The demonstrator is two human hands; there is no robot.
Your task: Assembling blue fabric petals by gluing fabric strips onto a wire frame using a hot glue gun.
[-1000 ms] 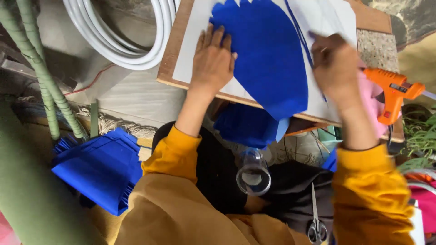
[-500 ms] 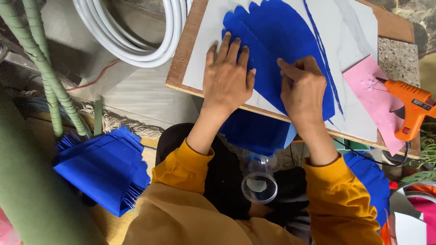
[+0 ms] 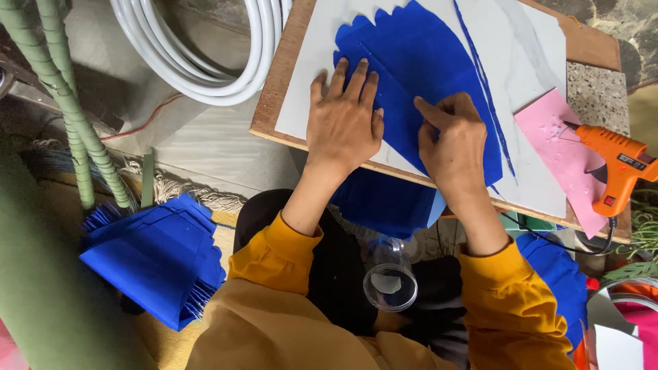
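While your left hand (image 3: 345,123) lies flat pinning the blue fabric (image 3: 425,75), your right hand's (image 3: 456,144) fingertips pinch its fold beside it.

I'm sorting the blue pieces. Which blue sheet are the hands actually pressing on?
The blue sheet lying on the white board, under the left hand and right hand. The other blue stack lies untouched on the floor, lower left.
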